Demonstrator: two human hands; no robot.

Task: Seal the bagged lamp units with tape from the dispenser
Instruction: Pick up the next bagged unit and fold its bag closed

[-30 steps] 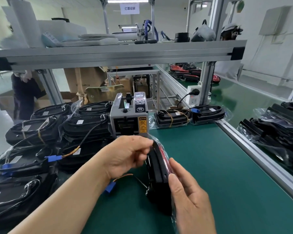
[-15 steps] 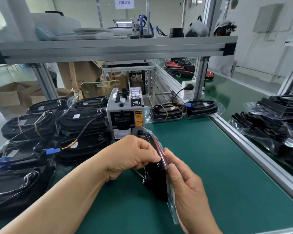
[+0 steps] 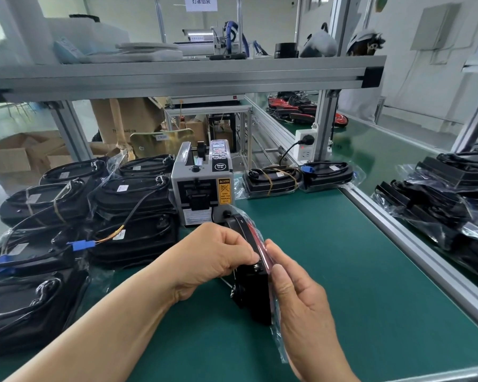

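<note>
Far left on the green belt point(image 3: 342, 271): a pile of bagged lamp units point(image 3: 127, 205), black, cables coiled on top, with a blue connector point(image 3: 80, 245) poking out toward the front. Just right of the pile, upright and facing the camera: the grey tape dispenser point(image 3: 202, 188), yellow caution label on its front.

In front of the dispenser, near the middle, held on edge with its lower end down at the belt: one black lamp unit point(image 3: 253, 288) with a red face, inside a clear bag point(image 3: 278, 344).

Left hand point(image 3: 213, 260) on its left side, fingers curled, thumb and fingertips pinching at the unit's top edge. Right hand point(image 3: 301, 304) against the red face, thumb laid along the near edge, other fingers hidden behind, gripping unit and bag together.

Farther back and right, lying flat: two more bagged units point(image 3: 273, 180) near a white socket block point(image 3: 305, 147). Beyond the aluminium rail point(image 3: 411, 238): another heap of bagged units point(image 3: 439, 194).
</note>
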